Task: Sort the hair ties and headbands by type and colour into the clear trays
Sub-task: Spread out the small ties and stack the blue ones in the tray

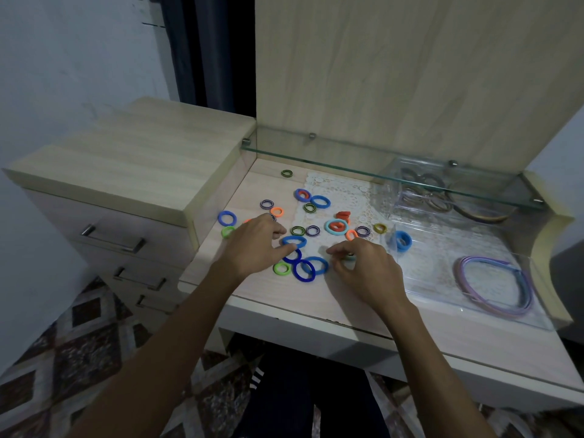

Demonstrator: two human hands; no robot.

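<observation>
A pale wood-grain vanity table [284,298] fills the middle of the frame. A white lace doily [341,197] lies on its centre. Loose hair ties [303,235] in blue, green, orange, teal, yellow and striped colours are scattered over the left-centre of the top, some on the doily. At lower right a clear tray [442,279] holds pastel headbands [493,286]; another clear tray [410,197] sits at upper right beneath a glass shelf [347,162].

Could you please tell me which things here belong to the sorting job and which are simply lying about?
Job: loose hair ties, blue ties in the tray, headbands, clear near tray, far tray, left hand, right hand.

Lying about: lace doily, glass shelf, drawer unit.
</observation>
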